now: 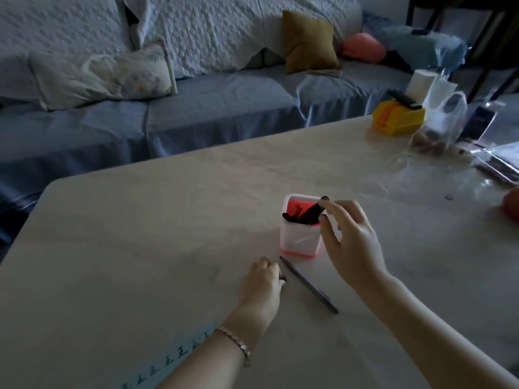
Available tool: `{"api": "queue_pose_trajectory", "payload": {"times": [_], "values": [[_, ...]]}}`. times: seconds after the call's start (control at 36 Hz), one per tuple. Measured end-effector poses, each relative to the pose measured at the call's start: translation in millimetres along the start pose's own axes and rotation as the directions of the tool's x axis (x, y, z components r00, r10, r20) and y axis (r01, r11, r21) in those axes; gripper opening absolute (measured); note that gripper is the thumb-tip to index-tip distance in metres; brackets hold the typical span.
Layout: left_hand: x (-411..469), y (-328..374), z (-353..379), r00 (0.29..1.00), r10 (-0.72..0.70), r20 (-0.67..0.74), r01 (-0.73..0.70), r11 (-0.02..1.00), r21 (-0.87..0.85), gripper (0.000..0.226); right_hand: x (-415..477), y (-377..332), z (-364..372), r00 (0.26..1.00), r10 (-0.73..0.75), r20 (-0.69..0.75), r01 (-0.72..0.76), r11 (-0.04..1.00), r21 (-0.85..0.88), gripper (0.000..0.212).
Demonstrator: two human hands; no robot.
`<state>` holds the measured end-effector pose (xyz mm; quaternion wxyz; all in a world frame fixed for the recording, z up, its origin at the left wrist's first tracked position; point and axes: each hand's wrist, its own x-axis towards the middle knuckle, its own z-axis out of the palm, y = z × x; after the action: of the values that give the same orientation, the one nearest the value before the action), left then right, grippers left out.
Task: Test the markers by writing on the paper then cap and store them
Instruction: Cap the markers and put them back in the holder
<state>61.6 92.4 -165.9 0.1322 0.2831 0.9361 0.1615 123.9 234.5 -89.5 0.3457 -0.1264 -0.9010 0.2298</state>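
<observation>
Our right grip (354,242) hangs over the white holder (299,240) with forefinger and thumb set either side of the top end of a black marker (314,210). The marker leans in the holder among other dark markers (292,217). Whether those fingers press the barrel or merely bracket it, we cannot tell. Our left grip (262,282) rests on the surface (140,234) with its fingers curled under. A dark spot at its fingertips may be a nail or a small cap, so we cannot tell if it holds anything. Just beside it lies a slim dark pen (309,284), its pointed end toward the holder's pink base. The blue paper strip (179,357), already marked with characters, sits at the near edge under our left forearm. We judge these markers to be light, rigid and smooth plastic, easy to roll on a hard surface and easy to slip from a loose pinch. The best hold is probably on the barrel just below the cap end, not on the cap, which could pull off. The holder looks light and tall, so a sideways tug on a leaning marker could tip it.
</observation>
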Motion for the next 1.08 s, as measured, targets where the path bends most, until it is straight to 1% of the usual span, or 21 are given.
{"api": "queue_pose_trajectory", "payload": {"times": [0.03,0.08,0.11,0.14,0.17,0.22,0.25,0.28,0.31,0.39,0.44,0.47,0.56,0.67,0.75,0.86,0.94,1.08], "values": [[-3,-2,0,1.000,0.002,-0.014,-0.002,1.000,-0.008,0.021,-8,-1,-2,1.000,-0.023,-0.016,0.023,1.000,0.010,0.025],[-10,-7,-3,0.998,-0.017,-0.057,0.013,0.998,-0.068,0.020,-26,1,1,0.998,-0.058,0.037,0.059,0.998,-0.026,0.026],[-15,-11,-6,0.996,-0.035,-0.077,0.025,0.993,-0.119,0.017,-35,2,6,0.992,-0.056,0.111,0.064,0.996,-0.069,0.024],[-22,-15,-10,0.995,-0.055,-0.089,0.038,0.983,-0.181,0.014,-42,2,11,0.977,-0.016,0.214,0.043,0.992,-0.121,0.020],[-29,-20,-14,0.993,-0.072,-0.095,0.046,0.969,-0.243,0.010,-47,2,17,0.946,0.061,0.319,-0.004,0.984,-0.176,0.020],[-44,-32,-22,0.987,-0.089,-0.131,0.044,0.949,-0.313,0.006,-55,6,30,0.822,0.261,0.506,-0.133,0.952,-0.275,0.032],[-52,-38,-26,0.982,-0.101,-0.159,0.043,0.944,-0.328,0.005,-57,7,35,0.762,0.334,0.555,-0.175,0.931,-0.321,0.036],[-59,-46,-30,0.975,-0.122,-0.187,0.050,0.936,-0.349,0.007,-58,7,40,0.725,0.378,0.576,-0.198,0.915,-0.350,0.035],[-66,-53,-34,0.967,-0.149,-0.206,0.061,0.923,-0.379,0.012,-58,6,45,0.708,0.402,0.581,-0.206,0.904,-0.375,0.033],[-86,-74,-46,0.945,-0.238,-0.224,0.106,0.870,-0.482,0.023,-59,1,57,0.701,0.422,0.575,-0.195,0.889,-0.416,0.027],[-96,-86,-53,0.926,-0.309,-0.215,0.142,0.815,-0.562,0.025,-60,-3,60,0.699,0.396,0.595,-0.183,0.904,-0.387,0.026],[-101,-90,-56,0.915,-0.339,-0.218,0.150,0.788,-0.597,0.024,-62,-7,61,0.698,0.364,0.617,-0.178,0.922,-0.344,0.026],[-111,-97,-66,0.886,-0.394,-0.245,0.140,0.731,-0.668,0.022,-69,-25,58,0.720,0.205,0.663,-0.149,0.979,-0.141,0.026],[-122,-94,-83,0.874,-0.416,-0.253,0.077,0.631,-0.772,0.022,-74,-57,44,0.778,-0.045,0.627,-0.044,0.991,0.126,0.024],[-131,-90,-93,0.878,-0.398,-0.266,0.026,0.595,-0.803,0.021,-74,-77,32,0.801,-0.158,0.578,0.010,0.968,0.251,0.021],[-141,-87,-103,0.907,-0.345,-0.242,-0.010,0.556,-0.831,0.017,-72,-93,18,0.807,-0.190,0.559,0.026,0.957,0.287,0.026],[-147,-86,-105,0.931,-0.296,-0.213,-0.021,0.540,-0.841,0.016,-71,-98,14,0.806,-0.213,0.552,0.056,0.956,0.288,0.025],[-152,-85,-103,0.944,-0.279,-0.175,-0.002,0.526,-0.851,0.018,-72,-100,11,0.806,-0.226,0.547,0.081,0.958,0.275,0.023]]}}
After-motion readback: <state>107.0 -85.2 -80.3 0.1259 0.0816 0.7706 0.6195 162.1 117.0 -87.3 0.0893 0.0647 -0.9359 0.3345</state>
